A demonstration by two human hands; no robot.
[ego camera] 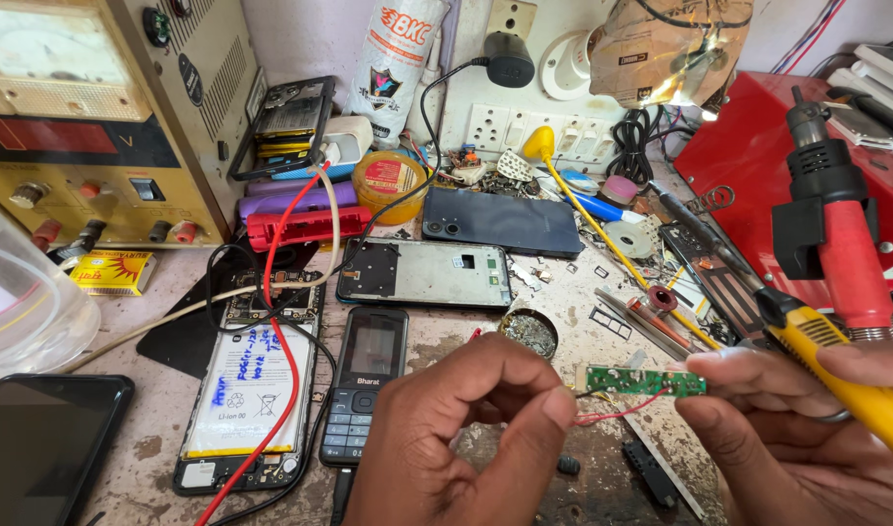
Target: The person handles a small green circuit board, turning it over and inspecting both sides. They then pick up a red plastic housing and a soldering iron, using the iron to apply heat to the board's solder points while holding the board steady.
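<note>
The left hand (471, 429) pinches thin wires (602, 414) leading to a small green circuit board (646, 381). The right hand (797, 429) grips that board and a yellow soldering iron (836, 351) above the cluttered worktop (154, 458).

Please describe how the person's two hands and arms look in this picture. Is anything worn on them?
Both hands are bare: no gloves are worn. The left hand shows no ring, watch or sleeve in view. The right hand seems to have a thin metal ring on one finger, partly hidden. No sleeves, wristbands or markings are visible; the wrists and forearms are mostly cut off by the bottom edge of the picture.
</note>
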